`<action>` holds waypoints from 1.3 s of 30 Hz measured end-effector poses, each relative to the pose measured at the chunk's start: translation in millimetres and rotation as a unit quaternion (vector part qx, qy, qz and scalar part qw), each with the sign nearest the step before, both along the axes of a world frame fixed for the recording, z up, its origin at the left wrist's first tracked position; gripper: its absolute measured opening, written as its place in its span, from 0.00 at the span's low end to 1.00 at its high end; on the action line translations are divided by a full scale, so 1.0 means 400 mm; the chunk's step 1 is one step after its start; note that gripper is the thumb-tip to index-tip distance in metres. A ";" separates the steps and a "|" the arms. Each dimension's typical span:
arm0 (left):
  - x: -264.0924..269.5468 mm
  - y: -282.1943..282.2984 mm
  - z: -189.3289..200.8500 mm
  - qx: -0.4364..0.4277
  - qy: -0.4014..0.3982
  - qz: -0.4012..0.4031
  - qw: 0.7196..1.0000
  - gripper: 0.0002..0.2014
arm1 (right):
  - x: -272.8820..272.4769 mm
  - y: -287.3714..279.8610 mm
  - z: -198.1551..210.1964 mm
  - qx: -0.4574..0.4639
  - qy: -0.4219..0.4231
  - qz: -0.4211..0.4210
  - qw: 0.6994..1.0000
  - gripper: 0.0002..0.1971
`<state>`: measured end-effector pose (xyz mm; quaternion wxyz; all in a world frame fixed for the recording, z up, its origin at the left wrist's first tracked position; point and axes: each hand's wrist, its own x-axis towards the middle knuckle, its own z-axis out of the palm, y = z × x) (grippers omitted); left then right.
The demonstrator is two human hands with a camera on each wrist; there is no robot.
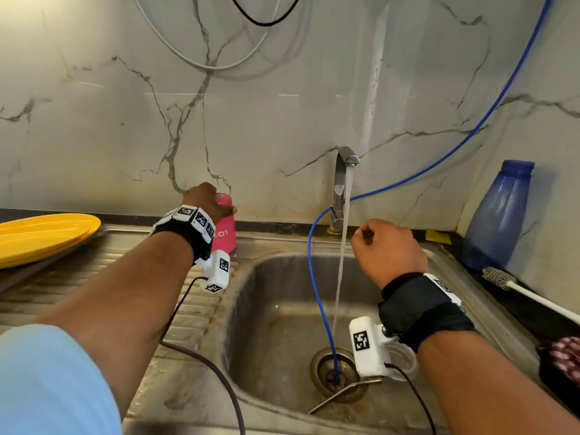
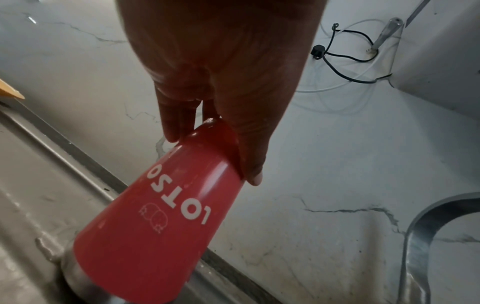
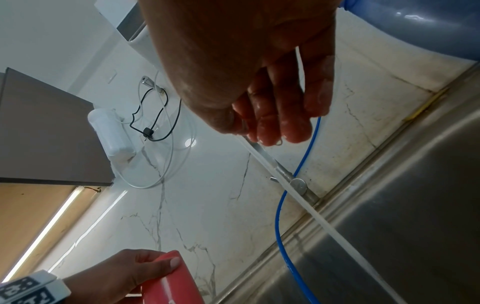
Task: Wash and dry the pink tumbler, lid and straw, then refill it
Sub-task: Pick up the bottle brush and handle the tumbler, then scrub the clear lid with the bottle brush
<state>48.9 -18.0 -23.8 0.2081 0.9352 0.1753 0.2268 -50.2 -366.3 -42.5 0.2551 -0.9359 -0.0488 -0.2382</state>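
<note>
The pink tumbler (image 1: 224, 237) stands mouth down at the back of the steel drainboard (image 1: 94, 277), against the wall. My left hand (image 1: 208, 202) grips its upturned base from above, fingers and thumb curled over the edge; the left wrist view shows the tumbler (image 2: 155, 236) with white lettering upside down. My right hand (image 1: 386, 249) hovers above the sink basin (image 1: 251, 309), just right of the running water (image 1: 340, 271), wet fingers (image 3: 270, 127) curled with nothing seen in them. A bent metal straw (image 1: 342, 394) lies by the drain. The lid cannot be made out.
The tap (image 1: 340, 183) runs into the basin. A blue tube (image 1: 317, 293) hangs down into the drain. Yellow plates (image 1: 40, 237) sit far left. On the right counter are a blue bottle (image 1: 499, 215), a bottle brush (image 1: 514, 288) and a checked cloth (image 1: 565, 356).
</note>
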 end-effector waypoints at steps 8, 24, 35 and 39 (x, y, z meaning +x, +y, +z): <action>-0.040 -0.083 0.022 0.082 -0.088 -0.003 0.993 0.31 | -0.001 -0.005 0.002 0.015 0.020 -0.016 1.000 0.09; 0.094 -0.489 -0.111 -0.001 0.068 -0.312 0.948 0.40 | 0.016 -0.056 -0.001 0.001 0.051 -0.050 0.997 0.12; 0.077 -0.480 -0.137 -0.002 0.057 -0.362 0.931 0.51 | 0.022 -0.046 -0.011 -0.003 0.049 -0.028 0.998 0.12; 0.053 -0.475 -0.130 -0.011 0.035 -0.329 0.944 0.45 | 0.027 -0.051 -0.016 -0.005 0.059 -0.025 0.998 0.12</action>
